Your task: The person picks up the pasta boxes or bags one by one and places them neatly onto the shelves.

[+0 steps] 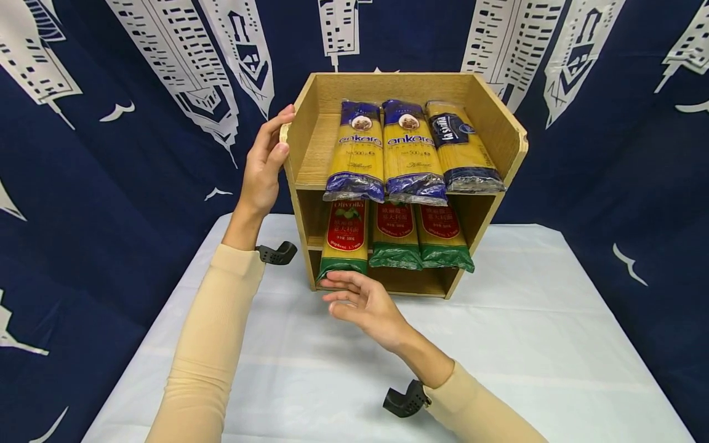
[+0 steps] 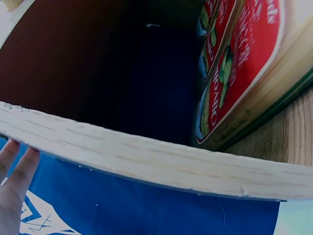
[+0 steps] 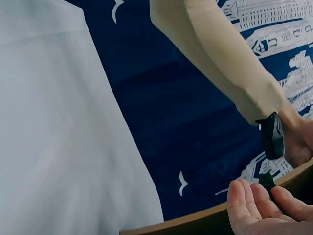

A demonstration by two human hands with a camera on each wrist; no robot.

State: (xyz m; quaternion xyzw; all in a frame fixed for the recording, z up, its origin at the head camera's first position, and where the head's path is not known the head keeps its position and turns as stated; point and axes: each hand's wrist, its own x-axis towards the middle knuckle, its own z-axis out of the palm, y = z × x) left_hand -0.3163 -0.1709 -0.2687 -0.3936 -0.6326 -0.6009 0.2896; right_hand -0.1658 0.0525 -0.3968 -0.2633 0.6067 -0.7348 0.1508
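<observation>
My left hand grips the upper front edge of the left side panel of a wooden shelf, thumb on the near side. In the left wrist view, its fingers lie against the panel's pale edge. My right hand is right at the green lower end of the left spaghetti packet, fingers loosely bent and thumb apart. That red-labelled packet sits lower than its two matching neighbours, a middle packet and a right packet. In the right wrist view, the right hand's fingers show relaxed.
On the upper level lie two blue-and-yellow Ankara pasta packets and one dark-labelled pasta packet, their ends overhanging the board. The shelf stands on a white-covered table. Behind hangs a navy cloth with white building prints.
</observation>
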